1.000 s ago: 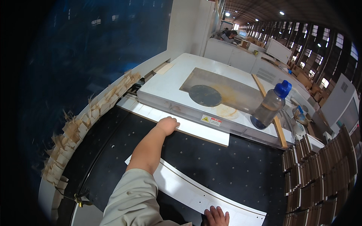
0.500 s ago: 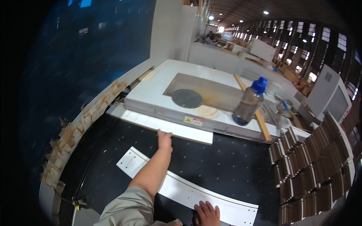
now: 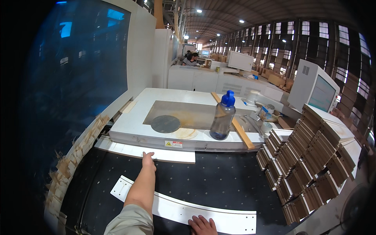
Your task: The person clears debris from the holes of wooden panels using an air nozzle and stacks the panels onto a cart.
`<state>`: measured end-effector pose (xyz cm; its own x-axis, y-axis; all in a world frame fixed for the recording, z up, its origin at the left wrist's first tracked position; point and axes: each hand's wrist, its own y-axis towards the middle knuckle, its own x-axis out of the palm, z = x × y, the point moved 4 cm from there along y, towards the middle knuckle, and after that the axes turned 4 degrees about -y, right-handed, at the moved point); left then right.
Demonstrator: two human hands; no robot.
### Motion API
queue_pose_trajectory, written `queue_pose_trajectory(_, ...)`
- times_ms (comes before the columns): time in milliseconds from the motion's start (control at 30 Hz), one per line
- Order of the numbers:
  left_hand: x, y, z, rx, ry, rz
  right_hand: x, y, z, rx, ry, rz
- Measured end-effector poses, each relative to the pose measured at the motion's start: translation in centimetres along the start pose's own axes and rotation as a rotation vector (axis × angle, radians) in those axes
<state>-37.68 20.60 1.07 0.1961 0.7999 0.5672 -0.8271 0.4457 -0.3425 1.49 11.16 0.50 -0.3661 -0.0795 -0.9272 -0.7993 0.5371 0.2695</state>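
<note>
My left hand (image 3: 148, 161) reaches forward with flat fingers, its tips resting on the near edge of a long white strip (image 3: 129, 150) that lies along the front of the white machine housing (image 3: 129, 121). My right hand (image 3: 202, 226) lies palm down on a curved white panel with small drilled holes (image 3: 176, 209), which rests on the black perforated table (image 3: 219, 180). Neither hand grips anything.
A clear water bottle with a blue cap (image 3: 222, 117) stands on the housing beside a wooden stick (image 3: 234, 126) and a dark round disc (image 3: 165, 123). Stacks of brown-edged panels (image 3: 313, 160) stand at right. A monitor (image 3: 315, 86) and a seated person (image 3: 191, 60) are farther back.
The view has tilted up, showing more of the hall. My left hand has stayed at the white strip's edge while my right hand has slid further onto the curved panel.
</note>
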Motion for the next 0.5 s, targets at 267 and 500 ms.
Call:
queue_pose_trajectory(267,-0.3,0.8,-0.3,-0.014,-0.028,0.029,0.0,-0.3,-0.3,-0.009,-0.003,0.036)
queue_pose_trajectory(500,0.4,0.7,-0.3,-0.030,-0.061,0.016,0.0,-0.2,-0.2,-0.008,0.000,0.018)
